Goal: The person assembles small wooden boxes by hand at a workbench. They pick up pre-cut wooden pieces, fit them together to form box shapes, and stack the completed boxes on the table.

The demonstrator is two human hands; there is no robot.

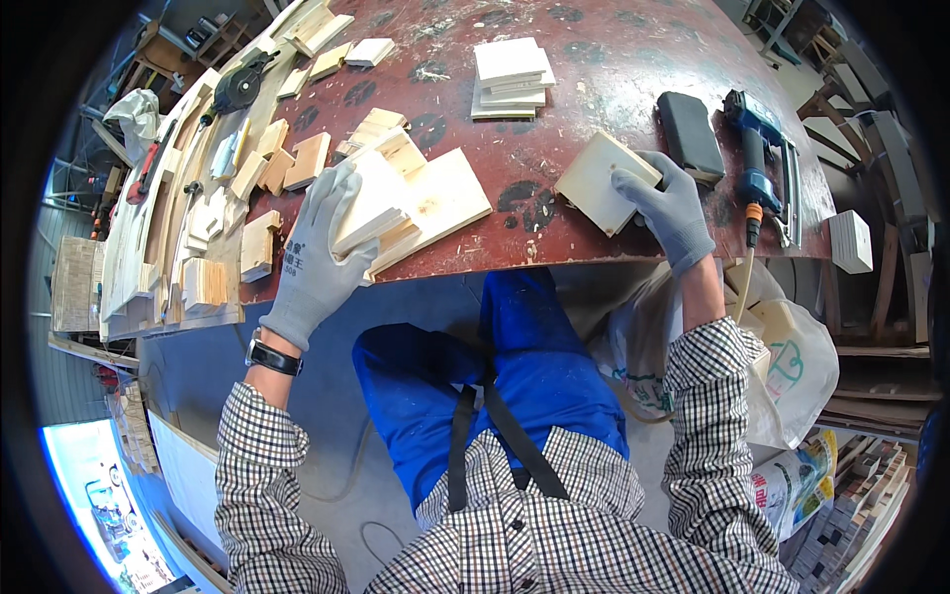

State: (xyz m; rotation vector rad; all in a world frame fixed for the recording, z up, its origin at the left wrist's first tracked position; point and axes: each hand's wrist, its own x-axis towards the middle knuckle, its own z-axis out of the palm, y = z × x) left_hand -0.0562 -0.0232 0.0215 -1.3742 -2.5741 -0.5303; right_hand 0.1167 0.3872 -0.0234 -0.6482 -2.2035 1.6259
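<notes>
Both hands wear grey work gloves. In my right hand [676, 210] is a pale square wooden block [606, 182], tilted above the table's near edge, with my thumb on its top face and the fingers under its right side. My left hand [322, 247] rests against a pile of wooden boards [381, 198], fingers stretched along its left side and thumb spread toward the front. Beneath that pile lies a wider flat board [450, 198]. Farther back sits a stack of thin pale boards [510, 79].
On the dark red table [554, 109], a blue nail gun [757, 163] with an air hose and a black case [690, 137] lie at right. Loose wood pieces [307, 158] and a black tool [240, 84] crowd the left. A plastic bag [643, 337] hangs below the front edge.
</notes>
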